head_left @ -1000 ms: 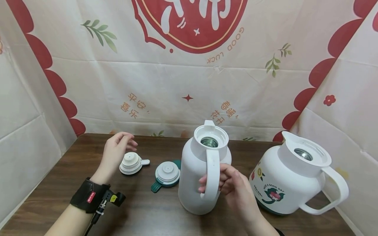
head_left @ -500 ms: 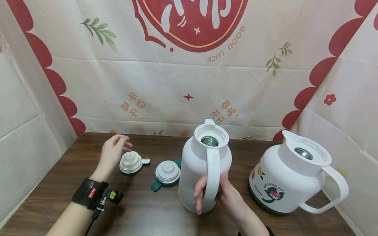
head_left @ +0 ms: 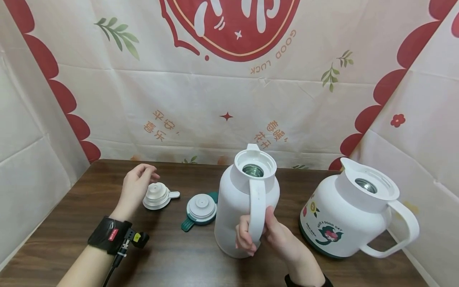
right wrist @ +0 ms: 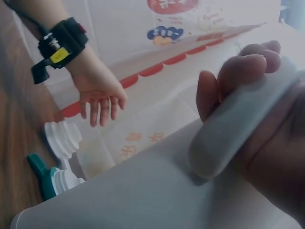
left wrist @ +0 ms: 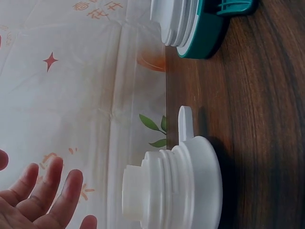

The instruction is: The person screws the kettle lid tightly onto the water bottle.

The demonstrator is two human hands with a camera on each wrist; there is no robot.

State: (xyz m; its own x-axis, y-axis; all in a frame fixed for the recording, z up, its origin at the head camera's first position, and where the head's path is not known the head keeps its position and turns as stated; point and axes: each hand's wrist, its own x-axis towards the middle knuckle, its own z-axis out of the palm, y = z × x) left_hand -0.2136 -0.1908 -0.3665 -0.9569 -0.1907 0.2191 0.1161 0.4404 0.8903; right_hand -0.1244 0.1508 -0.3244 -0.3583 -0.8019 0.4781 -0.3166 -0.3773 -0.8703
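Observation:
A tall white jug (head_left: pixel 229 207) without a lid stands upright on the table, its handle (head_left: pixel 257 207) facing the person. The right hand (head_left: pixel 272 235) grips that handle, fingers curled round it; the right wrist view shows them wrapped over the handle (right wrist: pixel 238 124). Above and just behind the white lid (head_left: pixel 157 196), the left hand (head_left: pixel 138 181) hovers with relaxed fingers and holds nothing. In the left wrist view its fingers (left wrist: pixel 66 195) are apart from the white lid (left wrist: pixel 181 191). Between that lid and the jug lies a white lid with a green rim (head_left: pixel 201 208).
A wider white jug (head_left: pixel 344 215) with printed pictures and a green base stands on the right, open at the top, its handle pointing right. The brown wooden table (head_left: pixel 172 259) ends at a printed cloth (head_left: pixel 201 95) behind, with cloth at both sides.
The right hand has shifted lower on the tall jug's handle and its fingers have closed round it. The left hand has moved slightly left. Both jugs and lids stay in place.

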